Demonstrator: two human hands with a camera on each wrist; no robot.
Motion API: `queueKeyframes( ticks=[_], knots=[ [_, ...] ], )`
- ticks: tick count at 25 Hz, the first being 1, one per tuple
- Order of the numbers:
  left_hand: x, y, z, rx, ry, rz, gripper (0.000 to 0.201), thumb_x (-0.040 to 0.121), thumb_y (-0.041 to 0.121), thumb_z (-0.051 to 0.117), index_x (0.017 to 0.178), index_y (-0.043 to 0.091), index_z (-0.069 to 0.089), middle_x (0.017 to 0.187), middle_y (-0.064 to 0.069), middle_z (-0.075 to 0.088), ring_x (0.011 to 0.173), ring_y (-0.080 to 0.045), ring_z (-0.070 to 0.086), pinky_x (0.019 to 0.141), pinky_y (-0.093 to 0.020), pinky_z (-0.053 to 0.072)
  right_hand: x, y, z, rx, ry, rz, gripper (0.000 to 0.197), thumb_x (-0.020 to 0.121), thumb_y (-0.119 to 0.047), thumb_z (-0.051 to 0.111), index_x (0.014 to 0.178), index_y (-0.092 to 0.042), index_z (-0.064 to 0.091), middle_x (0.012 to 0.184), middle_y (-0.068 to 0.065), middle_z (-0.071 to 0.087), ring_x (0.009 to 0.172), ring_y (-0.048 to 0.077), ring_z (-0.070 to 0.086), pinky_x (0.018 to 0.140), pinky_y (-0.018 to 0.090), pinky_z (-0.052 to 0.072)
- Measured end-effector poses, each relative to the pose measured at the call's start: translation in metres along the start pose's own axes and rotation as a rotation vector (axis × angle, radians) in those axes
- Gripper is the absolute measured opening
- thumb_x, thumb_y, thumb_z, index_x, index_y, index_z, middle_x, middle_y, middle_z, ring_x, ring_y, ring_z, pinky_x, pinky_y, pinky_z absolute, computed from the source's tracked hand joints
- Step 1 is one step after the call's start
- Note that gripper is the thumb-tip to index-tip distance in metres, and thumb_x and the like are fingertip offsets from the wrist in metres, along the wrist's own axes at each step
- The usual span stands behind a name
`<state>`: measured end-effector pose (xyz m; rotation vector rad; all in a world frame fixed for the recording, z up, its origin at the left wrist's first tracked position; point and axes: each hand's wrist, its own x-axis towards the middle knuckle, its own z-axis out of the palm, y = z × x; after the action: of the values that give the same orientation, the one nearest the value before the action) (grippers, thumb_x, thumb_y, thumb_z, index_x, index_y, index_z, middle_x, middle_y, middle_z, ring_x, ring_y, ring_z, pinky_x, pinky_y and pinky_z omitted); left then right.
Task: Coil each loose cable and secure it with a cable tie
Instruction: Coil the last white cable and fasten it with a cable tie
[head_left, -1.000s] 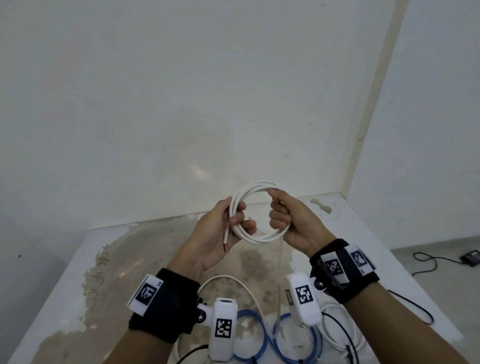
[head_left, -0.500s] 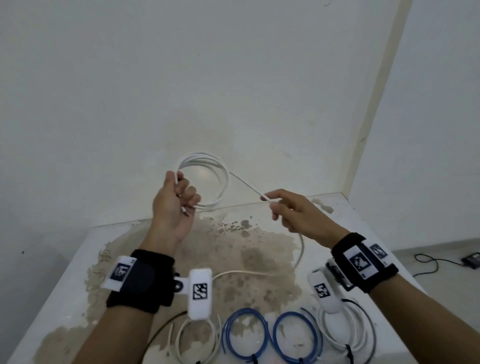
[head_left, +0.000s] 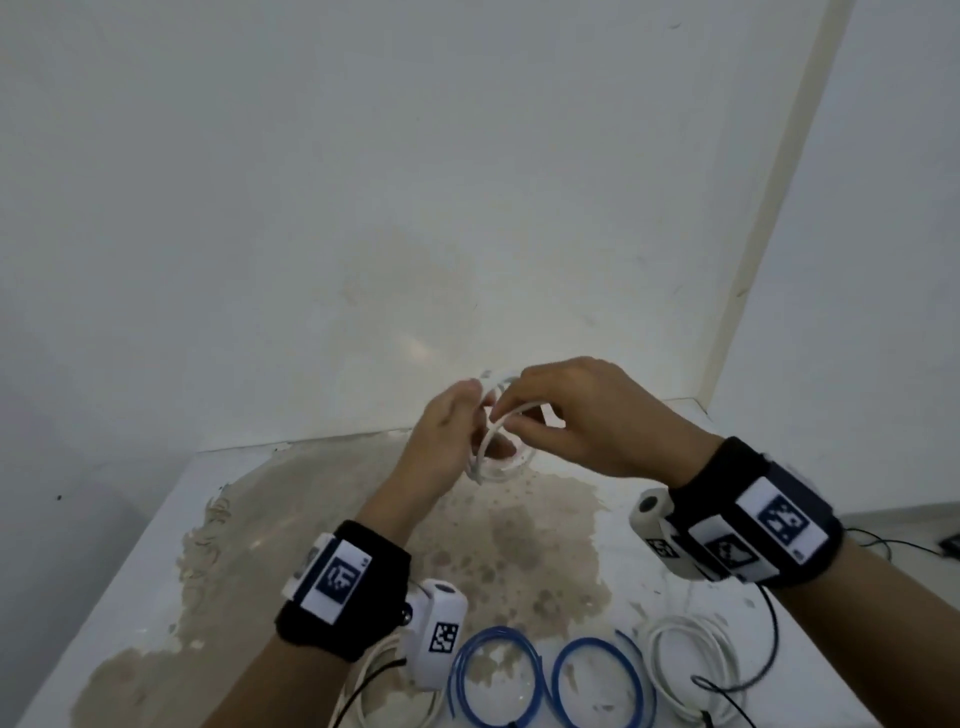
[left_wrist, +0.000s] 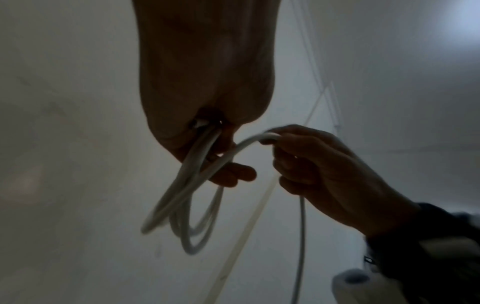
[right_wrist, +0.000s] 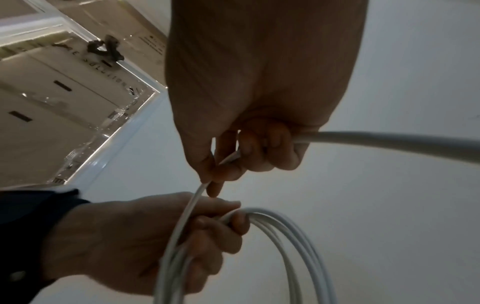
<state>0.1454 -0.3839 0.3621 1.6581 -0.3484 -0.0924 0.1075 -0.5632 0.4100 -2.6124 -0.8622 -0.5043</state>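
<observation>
A white cable (head_left: 491, 441) hangs in several loops above the far part of the table. My left hand (head_left: 449, 441) grips the bundle of loops (left_wrist: 187, 205) in its curled fingers (right_wrist: 233, 220). My right hand (head_left: 566, 415) pinches a free strand (right_wrist: 192, 203) between thumb and forefinger right beside the left hand, and the strand runs on through its palm (right_wrist: 376, 139). From there the cable drops downward (left_wrist: 301, 236). The hands nearly touch. No cable tie is visible on this coil.
A stained white table (head_left: 260, 519) stands in a corner of white walls. Along its near edge lie two blue coils (head_left: 496, 675) (head_left: 602, 686), a white coil (head_left: 691, 670) at right and another white coil (head_left: 374, 696) under my left wrist, with thin black leads (head_left: 769, 654).
Half a second ago my hands were apart with a strand stretched between them. Now the right hand has come in to the left hand and laid the strand against the coil.
</observation>
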Motion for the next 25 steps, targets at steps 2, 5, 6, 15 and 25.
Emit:
queueKeyframes(
  ticks=[2,5,6,15,25],
  knots=[
    [-0.01,0.007,0.005,-0.026,-0.164,-0.073,0.037,0.104,0.028,0.032,0.083,0.007,0.053,0.059,-0.002,0.042,0.038,-0.016,0.043,0.042,-0.024,0.035,0.008,0.007,-0.007,0.088,0.025,0.057,0.015,0.093,-0.044,0.062,0.097,-0.034,0.072,0.079,-0.017,0.062,0.066,-0.004,0.051,0.062,0.022,0.039],
    [-0.017,0.013,0.0,-0.467,-0.292,-0.239,0.036,0.101,0.029,0.033,0.077,0.01,0.052,0.056,-0.002,0.039,0.031,-0.008,0.024,0.035,-0.02,0.02,0.009,0.022,-0.004,0.324,0.102,0.199,0.016,0.096,-0.036,0.063,0.093,-0.025,0.075,0.083,-0.008,0.068,0.068,0.004,0.055,0.064,0.025,0.041],
    [-0.017,0.013,-0.003,-0.633,-0.287,-0.259,0.037,0.1,0.031,0.034,0.077,0.01,0.052,0.053,0.001,0.036,0.029,-0.005,0.023,0.033,-0.019,0.019,0.006,0.024,0.002,0.423,0.131,0.254,0.025,0.1,-0.034,0.056,0.092,-0.02,0.074,0.082,-0.003,0.068,0.065,0.007,0.053,0.064,0.031,0.042],
    [-0.003,0.004,-0.023,-1.121,-0.071,-0.192,0.039,0.104,0.039,0.031,0.079,0.016,0.049,0.047,0.007,0.031,0.027,-0.005,0.027,0.03,-0.015,0.02,-0.019,0.001,0.05,1.403,0.063,0.775,0.076,0.08,-0.076,0.043,0.125,-0.018,0.061,0.111,0.002,0.069,0.049,0.009,0.029,0.05,0.026,0.017],
    [-0.025,-0.016,-0.004,-0.732,0.126,-0.354,0.045,0.104,0.044,0.033,0.091,0.009,0.06,0.048,0.005,0.034,0.05,-0.014,0.052,0.067,-0.026,0.05,-0.016,-0.001,0.077,1.123,0.361,0.721,0.037,0.106,-0.038,0.042,0.108,-0.01,0.065,0.063,-0.009,0.048,0.049,0.008,0.033,0.047,0.023,0.026]
  ],
)
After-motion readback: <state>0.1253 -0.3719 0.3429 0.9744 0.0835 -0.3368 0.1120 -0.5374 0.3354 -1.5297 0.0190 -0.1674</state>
